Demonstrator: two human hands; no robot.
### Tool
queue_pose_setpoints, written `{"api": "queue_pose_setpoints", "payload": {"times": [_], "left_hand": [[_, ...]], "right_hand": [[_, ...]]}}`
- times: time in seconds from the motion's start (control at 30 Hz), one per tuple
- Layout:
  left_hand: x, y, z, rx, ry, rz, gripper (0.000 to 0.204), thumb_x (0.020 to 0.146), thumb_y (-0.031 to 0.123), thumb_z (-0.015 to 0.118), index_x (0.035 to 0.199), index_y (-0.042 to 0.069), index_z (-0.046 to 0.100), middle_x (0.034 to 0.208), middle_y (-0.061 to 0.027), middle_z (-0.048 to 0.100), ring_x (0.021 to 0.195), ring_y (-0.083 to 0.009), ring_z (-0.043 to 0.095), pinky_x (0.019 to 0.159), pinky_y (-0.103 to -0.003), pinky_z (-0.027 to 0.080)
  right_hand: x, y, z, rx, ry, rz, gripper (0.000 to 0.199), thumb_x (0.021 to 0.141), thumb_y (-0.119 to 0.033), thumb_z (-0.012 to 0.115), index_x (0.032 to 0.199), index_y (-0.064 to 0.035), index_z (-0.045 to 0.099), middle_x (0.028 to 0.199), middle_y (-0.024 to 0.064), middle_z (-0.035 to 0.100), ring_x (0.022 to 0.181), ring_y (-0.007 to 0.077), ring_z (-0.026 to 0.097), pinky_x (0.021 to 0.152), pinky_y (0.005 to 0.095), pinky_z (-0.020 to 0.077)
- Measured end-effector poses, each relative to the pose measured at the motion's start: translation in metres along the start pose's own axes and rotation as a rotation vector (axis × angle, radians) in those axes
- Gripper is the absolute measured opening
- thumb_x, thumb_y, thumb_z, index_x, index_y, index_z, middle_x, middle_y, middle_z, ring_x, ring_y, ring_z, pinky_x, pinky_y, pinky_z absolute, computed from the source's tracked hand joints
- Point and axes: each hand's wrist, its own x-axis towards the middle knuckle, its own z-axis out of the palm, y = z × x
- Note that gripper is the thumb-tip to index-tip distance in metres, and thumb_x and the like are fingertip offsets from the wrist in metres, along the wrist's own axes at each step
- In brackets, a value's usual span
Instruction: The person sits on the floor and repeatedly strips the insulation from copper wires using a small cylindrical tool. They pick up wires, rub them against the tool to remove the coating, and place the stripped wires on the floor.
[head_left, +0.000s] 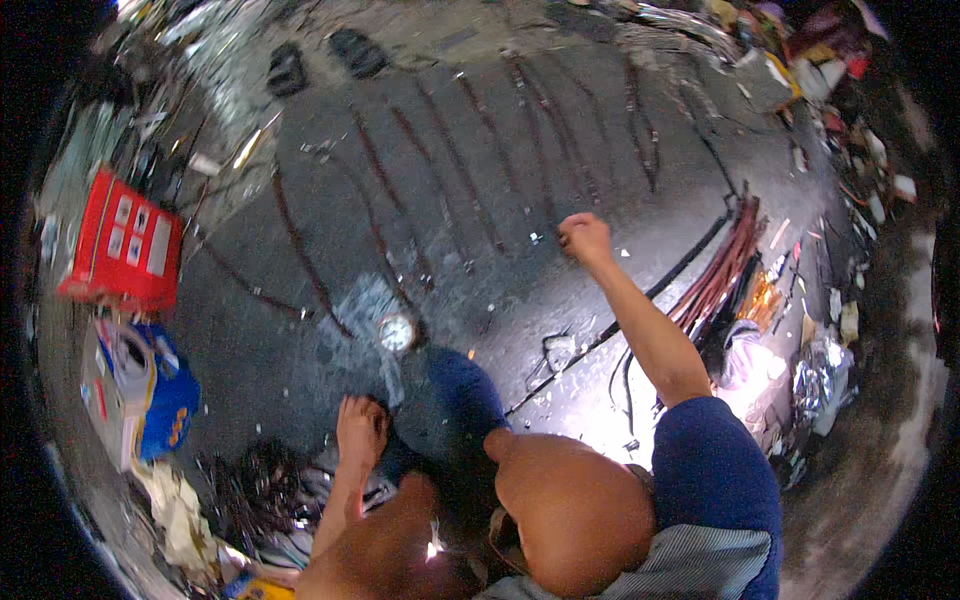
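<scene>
My right hand (585, 238) reaches out over a dark grey sheet (340, 215), its fingers curled together. Whatever it may pinch is too small and blurred to make out. Just beyond it lies the near end of a thin dark brown strip (535, 140), one of several set out in a spaced row. My left hand (362, 430) is low by my knee, fingers closed and partly in shadow; I cannot see what is in them. Between the hands stands a small round tin (397, 332) with whitish contents, and pale smears (360, 305) mark the sheet around it.
A bundle of reddish-brown strips (715, 265) lies at right beside crumpled clear plastic (828, 385). At left are a red box (130, 245) and a blue and white package (160, 390). A dark tangled heap (265, 490) sits near my left forearm. Two dark sandals (357, 52) lie far off.
</scene>
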Motion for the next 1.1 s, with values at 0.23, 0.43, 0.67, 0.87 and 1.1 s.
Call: {"api": "queue_pose_setpoints", "payload": {"times": [0.23, 0.43, 0.67, 0.87, 1.1], "left_hand": [[0.033, -0.026, -0.018, -0.599, 0.426, -0.379, 0.014, 0.094, 0.016, 0.063, 0.097, 0.003, 0.059, 0.068, -0.0076, 0.062, 0.056, -0.0202, 0.058, 0.055, -0.033, 0.044], [0.066, -0.025, -0.019, -1.293, 0.235, -0.688, 0.014, 0.088, 0.007, 0.064, 0.1, 0.001, 0.066, 0.082, -0.0042, 0.066, 0.074, -0.014, 0.063, 0.067, -0.029, 0.05], [0.052, -0.042, 0.007, -0.611, 0.149, -0.433, 0.027, 0.079, 0.009, 0.072, 0.105, 0.005, 0.072, 0.093, -0.0119, 0.069, 0.084, -0.0265, 0.067, 0.078, -0.037, 0.053], [0.023, -0.052, 0.02, -0.59, 0.18, -0.373, 0.029, 0.081, 0.008, 0.071, 0.109, 0.002, 0.071, 0.094, -0.0143, 0.07, 0.086, -0.0283, 0.069, 0.078, -0.039, 0.054], [0.059, -0.012, -0.016, -1.607, 0.129, -0.741, 0.022, 0.088, 0.0, 0.062, 0.108, -0.008, 0.068, 0.093, -0.0131, 0.071, 0.068, -0.0162, 0.068, 0.061, -0.025, 0.056]], "right_hand": [[-0.197, -0.079, 0.135, -0.266, -0.632, -0.48, 0.06, 0.072, -0.019, 0.087, 0.122, -0.0062, 0.057, 0.107, 0.0112, 0.063, 0.087, 0.0196, 0.062, 0.079, 0.0328, 0.0521], [-0.208, -0.074, 0.179, -0.33, -0.47, -0.679, 0.061, 0.069, -0.019, 0.088, 0.12, -0.0046, 0.059, 0.108, 0.0136, 0.065, 0.097, 0.0265, 0.066, 0.083, 0.0372, 0.0533], [-0.187, -0.069, 0.173, -0.218, -0.513, -0.307, 0.035, 0.078, -0.021, 0.081, 0.101, 0.0006, 0.067, 0.095, 0.0079, 0.073, 0.082, 0.0171, 0.069, 0.074, 0.0322, 0.0547], [-0.176, -0.067, 0.177, 0.065, -0.401, -0.08, 0.049, 0.079, -0.02, 0.083, 0.116, -0.0022, 0.056, 0.098, 0.009, 0.07, 0.083, 0.0174, 0.069, 0.064, 0.0302, 0.0575], [-0.198, -0.099, 0.169, 0.22, -0.363, -0.325, 0.068, 0.077, -0.017, 0.086, 0.128, -0.0035, 0.043, 0.101, 0.0106, 0.066, 0.088, 0.0207, 0.069, 0.07, 0.0324, 0.0592]]}}
